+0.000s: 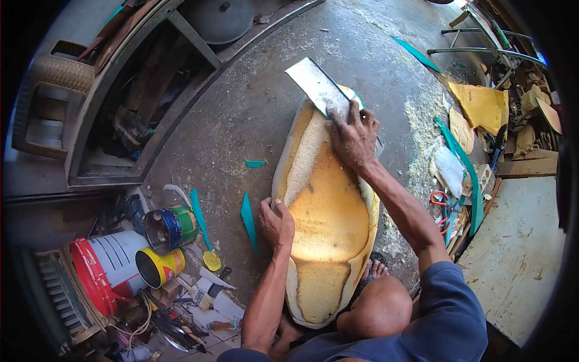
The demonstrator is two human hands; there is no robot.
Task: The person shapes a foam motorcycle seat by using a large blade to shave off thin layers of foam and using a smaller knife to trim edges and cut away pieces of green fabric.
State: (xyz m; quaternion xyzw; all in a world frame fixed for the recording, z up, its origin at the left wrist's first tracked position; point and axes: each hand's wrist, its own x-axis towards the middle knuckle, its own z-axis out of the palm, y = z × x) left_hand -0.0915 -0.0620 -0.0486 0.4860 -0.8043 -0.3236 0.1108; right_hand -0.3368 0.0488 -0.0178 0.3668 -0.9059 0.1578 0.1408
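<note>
On the concrete floor (253,102) in front of me lay a long foam seat cushion (329,211), yellow in the middle and paler along its rim, with its near end between my knees and its far end pointing away from me. My right hand (354,137) was closed around the handle of a broad flat metal blade (318,87), and the blade rested on the far end of the cushion, its wide end sticking out past the foam to the upper left. My left hand (276,222) was curled over the left edge of the cushion, near its middle, with the fingers pressing on the rim and holding nothing else. Foam crumbs (422,120) were scattered on the floor to the right of the cushion. Just left of the cushion lay some teal strips (248,218), one small and two longer. Further left stood a yellow tin (158,266), a blue and green tin (170,227) lying on its side, and a white bucket with a red rim (105,268). Close to these tins lay a small yellow scoop (211,260). At my right side was a pale wooden board (515,253), and beyond it some yellow foam pieces (482,105) were piled near a metal frame (482,51). A long teal strip (461,160) curved along the right side, well apart from my hands.
</note>
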